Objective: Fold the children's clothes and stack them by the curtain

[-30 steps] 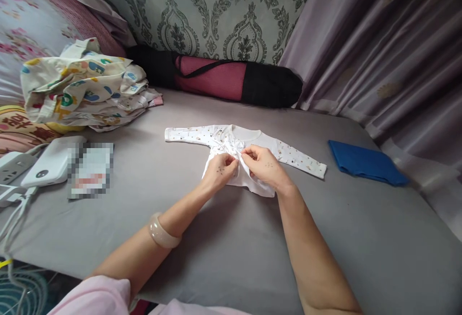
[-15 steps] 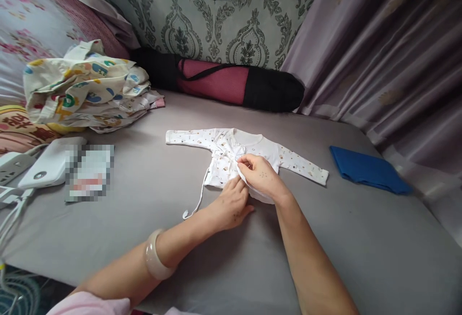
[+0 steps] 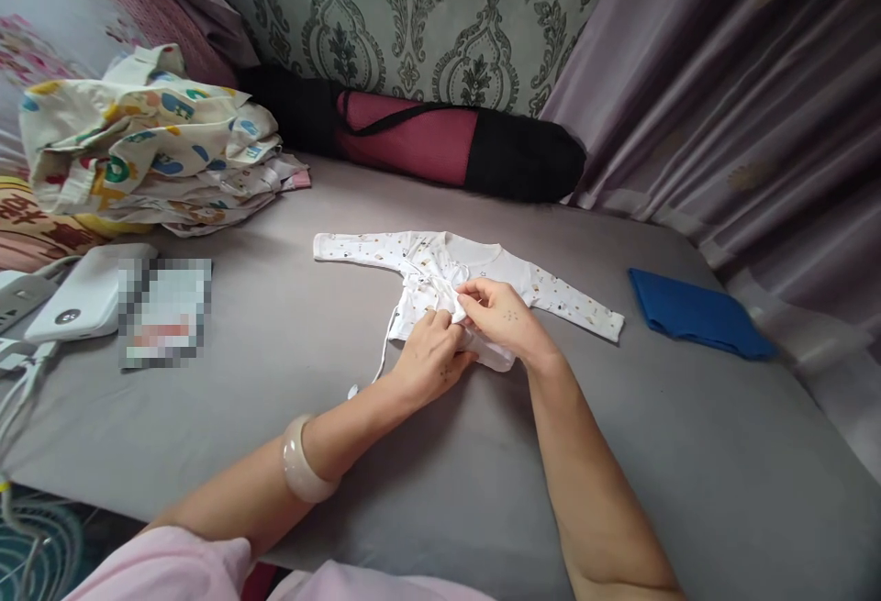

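A small white baby shirt [image 3: 423, 303] with a scattered print lies on the grey sheet, both sleeves spread to the sides. Its front is bunched in the middle, where thin ties show. My left hand [image 3: 435, 355] rests at the lower front, its curled fingers gripping the fabric. Just right of it, my right hand [image 3: 501, 315] pinches a fold of the shirt between thumb and index finger. The fingertips of both hands nearly meet, and they partly hide the cloth there. A white cord [image 3: 384, 353] trails from the shirt's left side toward my left forearm.
A folded blue cloth [image 3: 698, 315] lies to the right. On the left are a white power bank [image 3: 93, 294], a blurred packet [image 3: 169, 312] and a pile of printed clothes [image 3: 151, 147]. A long black-and-red bag [image 3: 413, 138] lies along the wall.
The view has tilted slightly downward. My left hand has shifted up a little on the shirt, and the cloth between my fingers is more bunched. My right hand keeps its pinch.
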Motion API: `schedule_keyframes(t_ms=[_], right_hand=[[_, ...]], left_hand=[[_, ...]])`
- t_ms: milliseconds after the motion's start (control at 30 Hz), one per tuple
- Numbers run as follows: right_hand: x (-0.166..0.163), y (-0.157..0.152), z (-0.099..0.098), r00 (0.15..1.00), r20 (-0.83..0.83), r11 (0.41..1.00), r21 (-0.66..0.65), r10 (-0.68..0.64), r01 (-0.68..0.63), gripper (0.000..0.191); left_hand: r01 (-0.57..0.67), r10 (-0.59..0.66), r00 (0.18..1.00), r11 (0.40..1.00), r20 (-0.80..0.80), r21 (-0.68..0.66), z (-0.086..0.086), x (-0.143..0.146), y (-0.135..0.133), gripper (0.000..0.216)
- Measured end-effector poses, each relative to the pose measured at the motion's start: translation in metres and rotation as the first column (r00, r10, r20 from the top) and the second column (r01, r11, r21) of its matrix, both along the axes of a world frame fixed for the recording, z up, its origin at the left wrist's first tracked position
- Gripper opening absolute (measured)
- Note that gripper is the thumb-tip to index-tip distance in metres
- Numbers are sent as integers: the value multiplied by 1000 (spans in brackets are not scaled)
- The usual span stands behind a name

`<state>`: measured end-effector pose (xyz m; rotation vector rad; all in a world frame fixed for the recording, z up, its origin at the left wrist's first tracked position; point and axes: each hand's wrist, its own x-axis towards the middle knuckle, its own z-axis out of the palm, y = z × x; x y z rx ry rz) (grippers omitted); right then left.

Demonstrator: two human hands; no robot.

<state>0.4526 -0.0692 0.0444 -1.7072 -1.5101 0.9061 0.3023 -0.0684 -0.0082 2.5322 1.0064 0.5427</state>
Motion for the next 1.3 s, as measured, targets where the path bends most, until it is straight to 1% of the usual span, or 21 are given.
schedule_keyframes(t_ms=[100, 167, 233, 367, 467, 533, 600, 667, 733, 800, 900, 967, 1033, 1100, 1167, 1200, 1233, 1300], right_hand=[[4, -1, 4, 1000, -2, 1000, 19, -22, 22, 22], [5, -1, 6, 999, -6, 999, 39, -34, 34, 23], [5, -2, 8, 999, -9, 998, 43, -39, 39, 24], [1, -3, 11, 999, -1, 998, 28, -49, 49, 25], [0, -3, 12, 999, 4, 999, 27, -45, 45, 26], [0, -3, 13, 999, 1, 999, 32, -39, 39, 26], [0, -3, 13, 999, -9, 998, 48, -37, 37, 25], [1, -3, 12, 999, -10, 997, 70, -33, 34, 25], [0, -3, 11, 1000, 6, 997, 79, -22, 21, 24], [-1, -3, 10, 999, 31, 997, 73, -8, 5, 24], [-5, -3, 6, 998, 65, 998, 54, 9, -12, 25], [-8, -2, 3, 997, 79, 999, 47, 24, -27, 24], [-11, -2, 0, 996, 78, 998, 26, 52, -54, 24], [-11, -3, -3, 992, 65, 994, -25, 107, -106, 22], [-11, -4, -2, 982, 46, 981, -83, 181, -177, 22], [-10, -4, -1, 976, 36, 972, -106, 213, -208, 22], [-8, -5, 2, 973, 26, 967, -121, 230, -225, 21], [-3, -7, 11, 975, 1, 965, -140, 223, -220, 19]], left_hand=[[-32, 41, 996, 994, 78, -106, -2, -1, 4, 28], [-35, 53, 992, 988, 112, -151, -4, -1, 6, 28], [-34, 48, 994, 989, 95, -141, -4, 0, 7, 22], [-50, 51, 998, 996, 21, -71, -3, 2, 6, 9], [-75, 75, 997, 996, 0, -48, 1, 6, 4, 17], [-108, 111, 993, 992, 48, -63, 3, 10, 5, 21], [-113, 125, 981, 990, 152, -85, 3, 15, 6, 20], [-65, 88, 962, 993, 259, -93, 1, 19, 9, 20], [6, 24, 952, 995, 305, -96, -4, 21, 11, 21], [35, -13, 963, 996, 269, -78, -8, 20, 10, 23], [87, -90, 990, 996, 106, 32, -8, 17, -3, 19], [141, -142, 990, 984, 3, 107, -2, 14, -18, 17], [182, -175, 983, 974, -62, 132, 8, 8, -31, 22], [224, -215, 971, 971, -103, 82, 22, 0, -37, 22], [235, -240, 961, 971, -136, -49, 40, -13, -31, 17], [195, -215, 964, 972, -154, -133, 49, -21, -23, 20], [125, -160, 972, 972, -169, -199, 58, -30, -14, 25], [-60, 15, 984, 967, -178, -248, 73, -48, 8, 30]])
